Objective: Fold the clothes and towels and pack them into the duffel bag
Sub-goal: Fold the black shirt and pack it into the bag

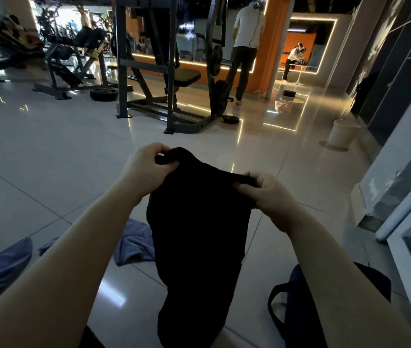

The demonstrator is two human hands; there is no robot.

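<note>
Above the tiled floor (pixel 49 151), a black garment (pixel 199 222) hangs from both hands, held by its top edge. The left hand (pixel 146 167) pinches one corner, fingers curled round the cloth; the right hand (pixel 267 192) grips the other corner likewise. Blue towels (pixel 136 242) lie on the floor beneath, and a dark duffel bag (pixel 299 310) sits at lower right under the right forearm.
</note>
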